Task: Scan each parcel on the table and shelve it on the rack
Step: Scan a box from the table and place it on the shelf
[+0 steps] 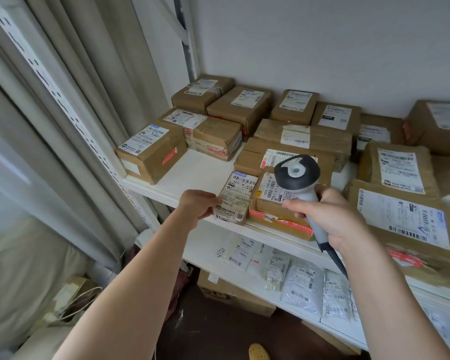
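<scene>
The left hand (198, 203) grips the near left edge of a small flat brown cardboard parcel with a white label (235, 198), setting it at the front lip of the white metal rack shelf (192, 175). It sits just left of a taped brown box (273, 203), touching it, probably to keep the front row tight. The right hand (322, 215) is wrapped round the handle of a grey-and-black barcode scanner (298, 175), held upright above that box, head tipped away, likely idle while shelving.
</scene>
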A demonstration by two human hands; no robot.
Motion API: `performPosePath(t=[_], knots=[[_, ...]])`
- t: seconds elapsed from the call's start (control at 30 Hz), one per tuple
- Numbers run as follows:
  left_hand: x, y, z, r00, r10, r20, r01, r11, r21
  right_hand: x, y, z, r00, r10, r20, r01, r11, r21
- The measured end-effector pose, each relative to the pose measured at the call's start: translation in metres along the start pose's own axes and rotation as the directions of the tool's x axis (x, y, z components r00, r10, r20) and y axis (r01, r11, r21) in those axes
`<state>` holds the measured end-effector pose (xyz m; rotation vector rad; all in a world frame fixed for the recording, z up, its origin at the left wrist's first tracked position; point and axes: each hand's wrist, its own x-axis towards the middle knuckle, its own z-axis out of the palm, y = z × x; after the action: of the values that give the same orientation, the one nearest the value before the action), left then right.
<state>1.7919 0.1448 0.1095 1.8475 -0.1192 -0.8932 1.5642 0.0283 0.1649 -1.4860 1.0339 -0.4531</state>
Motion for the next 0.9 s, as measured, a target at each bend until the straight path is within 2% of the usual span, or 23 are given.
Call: performPosePath(t=[0.13, 0.23, 0.37, 0.5, 0.6, 0.73, 0.9], knots=[[-0.003, -0.001, -0.006, 0.999, 0.023, -0.023, -0.021, 0.998, 0.061, -0.001, 0.001, 0.000, 1.000, -0.009, -0.023, 0.009, 1.000, -0.012], [-0.003, 0.002, -0.006, 0.988, 0.077, -0.133, -0.073, 0.997, 0.037, -0.004, 0.001, -0.003, 0.999, -0.012, -0.036, 0.012, 1.000, 0.001], [-0.013, 0.013, 0.005, 0.913, 0.289, -0.288, -0.291, 0.956, 0.034, -0.018, 0.003, -0.010, 0.997, -0.026, -0.079, 0.027, 1.000, 0.007], [-0.035, 0.026, 0.042, 0.835, 0.445, -0.323, -0.471, 0.882, -0.003, -0.047, 0.010, -0.023, 0.991, -0.026, -0.134, 0.031, 0.999, 0.034], [-0.058, 0.036, 0.083, 0.804, 0.525, -0.279, -0.557, 0.829, -0.043, -0.078, 0.018, -0.045, 0.976, -0.027, -0.214, 0.045, 0.996, 0.078], [-0.101, 0.045, 0.153, 0.775, 0.619, -0.127, -0.631, 0.768, -0.109, -0.127, 0.028, -0.092, 0.939, 0.012, -0.343, 0.020, 0.996, 0.091], [-0.169, 0.036, 0.249, 0.683, 0.717, 0.140, -0.688, 0.696, -0.206, -0.192, 0.052, -0.162, 0.821, 0.055, -0.569, 0.053, 0.984, 0.172]])
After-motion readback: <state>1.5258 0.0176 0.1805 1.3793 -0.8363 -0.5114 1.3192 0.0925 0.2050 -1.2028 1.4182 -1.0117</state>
